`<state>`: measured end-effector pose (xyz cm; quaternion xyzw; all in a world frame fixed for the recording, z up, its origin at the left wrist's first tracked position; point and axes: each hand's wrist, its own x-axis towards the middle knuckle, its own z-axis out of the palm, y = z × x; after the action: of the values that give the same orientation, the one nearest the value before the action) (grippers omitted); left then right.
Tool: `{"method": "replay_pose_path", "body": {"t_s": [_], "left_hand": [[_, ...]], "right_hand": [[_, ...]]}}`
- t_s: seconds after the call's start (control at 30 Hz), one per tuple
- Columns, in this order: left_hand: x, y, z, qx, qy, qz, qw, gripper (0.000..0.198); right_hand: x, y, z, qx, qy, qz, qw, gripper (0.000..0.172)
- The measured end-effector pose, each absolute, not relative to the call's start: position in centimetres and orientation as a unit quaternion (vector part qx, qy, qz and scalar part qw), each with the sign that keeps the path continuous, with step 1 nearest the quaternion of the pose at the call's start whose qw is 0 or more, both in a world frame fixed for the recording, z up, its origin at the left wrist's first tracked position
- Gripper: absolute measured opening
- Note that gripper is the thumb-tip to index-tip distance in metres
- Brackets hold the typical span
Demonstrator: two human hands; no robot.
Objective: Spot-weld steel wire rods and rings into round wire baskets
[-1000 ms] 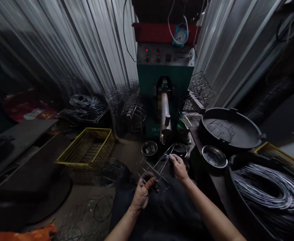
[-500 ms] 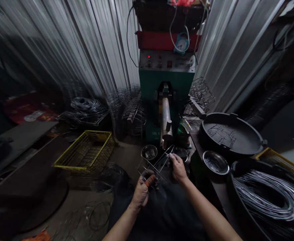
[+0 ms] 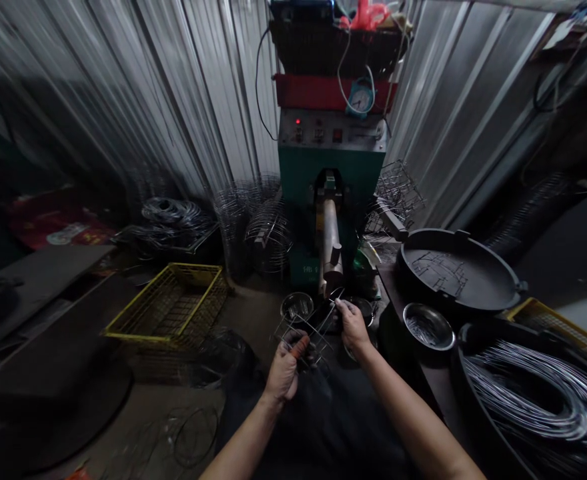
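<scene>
Wire frame point(image 3: 317, 331): held in air over the lap point(image 3: 318, 427), short of the machine's arm point(image 3: 330, 230); I judge it light, springy, easily bent.
Left hand point(image 3: 283, 372): closed round near wires.
Right hand point(image 3: 352, 327): pinching a far wire.
Hold: I'd favour crossings over long spans.

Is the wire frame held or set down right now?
Held: the left hand is wrapped around part of the wire frame. The right hand pinches a thin wire; whether that joins the frame, I cannot tell.

The wire frame point(image 3: 315, 331) is nearer the metal arm point(image 3: 330, 230) — a red bundle point(image 3: 368, 15) has come into view.
</scene>
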<state>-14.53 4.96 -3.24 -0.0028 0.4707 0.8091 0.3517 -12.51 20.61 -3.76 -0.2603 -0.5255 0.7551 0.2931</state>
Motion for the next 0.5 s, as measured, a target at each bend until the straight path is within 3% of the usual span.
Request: {"method": "replay_pose_path", "body": {"t_s": [0.5], "left_hand": [[-14.6, 4.7, -2.9, 0.006, 0.487, 0.807, 0.334, 0.039]], "right_hand": [[-13.1, 24.2, -3.0, -0.287, -0.581, 0.726, 0.232, 0.031]]}}
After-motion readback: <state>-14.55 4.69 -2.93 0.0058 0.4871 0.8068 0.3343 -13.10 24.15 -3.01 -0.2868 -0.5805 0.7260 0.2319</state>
